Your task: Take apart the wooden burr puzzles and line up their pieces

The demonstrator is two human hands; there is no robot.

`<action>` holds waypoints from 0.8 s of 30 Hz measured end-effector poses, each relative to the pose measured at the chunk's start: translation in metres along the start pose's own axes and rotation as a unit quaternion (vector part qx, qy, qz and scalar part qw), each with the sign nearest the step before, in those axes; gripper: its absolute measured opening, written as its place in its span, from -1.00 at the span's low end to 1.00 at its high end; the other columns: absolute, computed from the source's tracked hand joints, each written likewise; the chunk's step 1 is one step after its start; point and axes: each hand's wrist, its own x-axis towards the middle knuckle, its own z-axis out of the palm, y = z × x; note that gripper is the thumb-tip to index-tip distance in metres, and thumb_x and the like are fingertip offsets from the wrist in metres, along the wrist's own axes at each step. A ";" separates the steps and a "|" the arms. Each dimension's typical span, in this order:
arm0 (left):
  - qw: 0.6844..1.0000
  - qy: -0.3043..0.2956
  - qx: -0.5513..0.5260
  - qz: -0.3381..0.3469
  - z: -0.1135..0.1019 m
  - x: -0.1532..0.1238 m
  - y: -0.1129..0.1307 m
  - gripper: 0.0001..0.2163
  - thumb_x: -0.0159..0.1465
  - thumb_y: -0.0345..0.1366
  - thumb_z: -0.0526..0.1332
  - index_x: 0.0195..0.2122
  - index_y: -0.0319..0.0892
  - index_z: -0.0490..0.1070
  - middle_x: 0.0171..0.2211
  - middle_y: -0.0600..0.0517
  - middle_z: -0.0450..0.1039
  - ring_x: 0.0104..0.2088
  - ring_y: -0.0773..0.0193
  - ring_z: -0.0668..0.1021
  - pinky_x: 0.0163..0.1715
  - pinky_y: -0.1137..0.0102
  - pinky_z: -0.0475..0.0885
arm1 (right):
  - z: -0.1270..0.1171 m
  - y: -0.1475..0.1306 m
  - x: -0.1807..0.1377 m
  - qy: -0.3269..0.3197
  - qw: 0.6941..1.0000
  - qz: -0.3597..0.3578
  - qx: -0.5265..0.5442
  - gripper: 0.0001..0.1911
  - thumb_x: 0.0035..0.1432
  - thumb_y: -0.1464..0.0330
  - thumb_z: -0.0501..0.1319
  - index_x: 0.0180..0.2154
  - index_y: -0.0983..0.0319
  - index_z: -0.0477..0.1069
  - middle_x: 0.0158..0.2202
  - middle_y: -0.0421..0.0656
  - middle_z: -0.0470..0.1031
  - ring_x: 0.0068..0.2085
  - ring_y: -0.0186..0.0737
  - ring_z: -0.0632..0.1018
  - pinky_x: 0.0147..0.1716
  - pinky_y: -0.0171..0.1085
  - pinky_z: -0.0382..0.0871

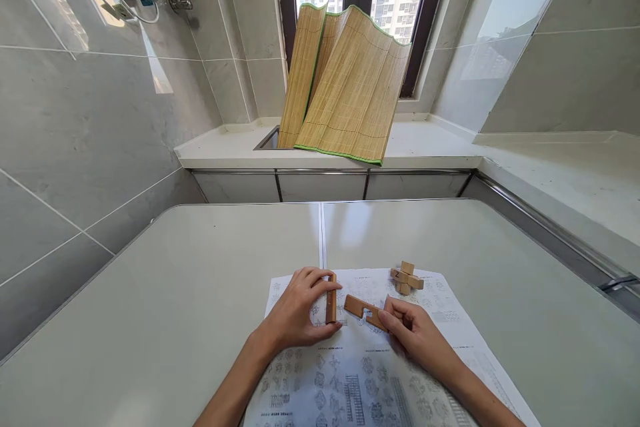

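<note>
My left hand grips a narrow reddish-brown wooden puzzle piece by its two ends, thumb at the near end and fingers at the far end. In my right hand, pinched between thumb and fingers, is a notched wooden puzzle piece with a cut-out along its near side. The two pieces are close together but apart. Just beyond my right hand stands an assembled wooden burr puzzle of lighter crossed bars. Under everything lies a printed sheet with small diagrams; my wrists partly cover it.
The sheet rests on a pale table with a seam down its middle. Behind it a white ledge carries a bamboo mat leaning near the window, with a sink edge beside it. Tiled walls flank both sides.
</note>
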 end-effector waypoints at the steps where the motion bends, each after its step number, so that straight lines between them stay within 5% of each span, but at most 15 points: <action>1: 1.000 -0.002 0.002 0.001 0.000 0.000 0.000 -0.40 0.14 -0.20 0.50 0.21 0.09 0.43 0.25 -0.07 0.40 0.24 -0.11 0.41 0.23 0.00 0.38 | 0.001 0.000 0.000 0.004 1.000 -0.004 -0.026 -0.43 0.31 -0.14 0.17 -0.49 0.15 0.19 -0.65 -0.35 0.15 -0.57 -0.32 0.19 -0.50 -0.29 -0.02; 7: 1.000 -0.002 0.004 0.016 -0.001 0.000 0.001 -0.38 0.10 -0.34 0.43 0.21 0.09 0.40 0.25 -0.04 0.40 0.24 -0.09 0.41 0.27 0.02 0.35 | 0.005 -0.004 -0.003 0.028 0.987 -0.043 -0.149 -0.45 0.39 -0.08 0.10 -0.47 0.18 0.27 -0.58 -0.31 0.18 -0.49 -0.28 0.19 -0.47 -0.29 0.03; 14: 0.999 0.000 0.002 0.032 -0.001 0.001 0.002 -0.47 0.16 -0.23 0.44 0.16 0.01 0.41 0.19 -0.06 0.47 0.20 -0.06 0.45 0.25 0.04 0.37 | 0.009 -0.003 -0.005 0.040 0.981 -0.067 -0.180 -0.53 0.43 -0.03 0.09 -0.31 0.19 0.46 -0.53 -0.24 0.41 -0.49 -0.23 0.36 -0.49 -0.30 0.15; 19: 0.999 0.003 0.003 0.034 -0.005 0.001 0.005 -0.46 0.18 -0.41 0.29 0.20 0.00 0.37 0.15 -0.04 0.51 0.18 -0.02 0.47 0.25 0.06 0.39 | 0.008 -0.002 -0.004 0.047 0.977 -0.081 -0.192 -0.54 0.47 -0.01 0.05 -0.15 0.17 0.54 -0.46 -0.19 0.53 -0.48 -0.19 0.43 -0.45 -0.27 0.27; 24: 0.999 0.004 -0.017 0.029 -0.007 0.001 0.004 -0.42 0.15 -0.49 0.20 0.23 0.00 0.35 0.14 -0.05 0.51 0.15 -0.01 0.52 0.23 0.06 0.42 | 0.007 -0.002 -0.003 0.041 0.972 -0.122 -0.198 -0.57 0.50 0.05 0.04 -0.01 0.12 0.58 -0.10 -0.07 0.67 -0.18 -0.06 0.62 -0.15 -0.18 0.46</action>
